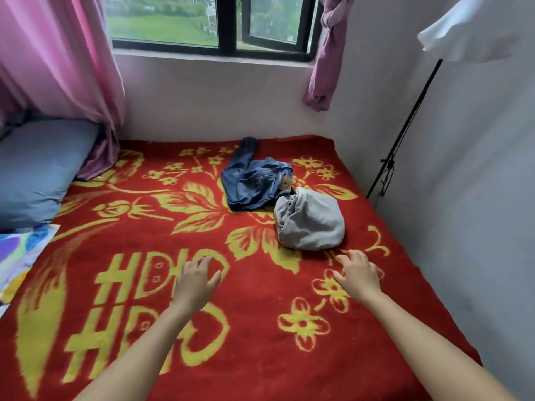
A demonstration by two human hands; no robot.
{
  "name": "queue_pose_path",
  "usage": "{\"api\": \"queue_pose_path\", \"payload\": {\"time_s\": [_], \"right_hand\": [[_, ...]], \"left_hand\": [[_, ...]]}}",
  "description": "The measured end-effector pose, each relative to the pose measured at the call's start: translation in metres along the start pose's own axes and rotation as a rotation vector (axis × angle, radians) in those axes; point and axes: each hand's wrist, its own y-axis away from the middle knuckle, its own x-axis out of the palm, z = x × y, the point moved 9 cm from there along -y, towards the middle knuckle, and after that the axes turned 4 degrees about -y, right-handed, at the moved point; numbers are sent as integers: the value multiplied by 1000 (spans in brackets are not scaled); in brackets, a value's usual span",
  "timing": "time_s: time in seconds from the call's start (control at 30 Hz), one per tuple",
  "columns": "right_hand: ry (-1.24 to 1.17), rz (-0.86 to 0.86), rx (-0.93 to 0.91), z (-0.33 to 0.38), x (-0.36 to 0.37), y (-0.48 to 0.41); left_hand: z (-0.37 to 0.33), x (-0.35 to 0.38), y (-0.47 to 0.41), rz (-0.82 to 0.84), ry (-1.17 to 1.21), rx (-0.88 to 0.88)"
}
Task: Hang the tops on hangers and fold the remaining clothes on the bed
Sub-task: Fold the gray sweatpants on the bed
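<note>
**Both hands out over the red blanket, clothes waiting beyond**

Bare forearms reach from the near edge toward the middle of the bed. Our left hand (197, 277) is palm down, its fingers loosely curled and spread, holding nothing. Our right hand (357, 274) is posed the same, empty and relaxed, just near of the grey garment (311, 224). We cannot tell whether either hand's fingertips touch the blanket.

The grey garment lies in a rumpled, rounded bundle on the right half of the bed. Touching its far left side are the jeans (254, 183), dark blue denim, crumpled, with one leg trailing toward the far wall.

Both lie on a red blanket (130, 235) patterned with yellow flowers, leaves and large letters. A blue-grey pillow (37, 172) sits at the far left, under a pink curtain (58, 59). A dark-framed window (225, 24) fills the far wall, with a knotted purple curtain (327, 53) at its right. A black pole (405, 128) leans by the right wall, with white fabric (474, 27) at its top.
</note>
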Motion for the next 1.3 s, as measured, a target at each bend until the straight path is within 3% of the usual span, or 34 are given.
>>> {"api": "queue_pose_path", "payload": {"time_s": [0.4,0.67,0.87,1.17,1.3], "right_hand": [[-327,300,85,-13,91,-225],[-427,289,125,-4,135,-332],[-728,68,423,14,143,-399],[-486,157,482,16,173,-474],[-496,76,388,15,178,-471]], "left_hand": [[-68,65,-149,91,-63,-176],[-25,104,-189,161,-82,-324],[-10,143,-201,264,-169,-353],[20,182,-200,298,-150,-400],[35,181,-192,279,-134,-441]]}}
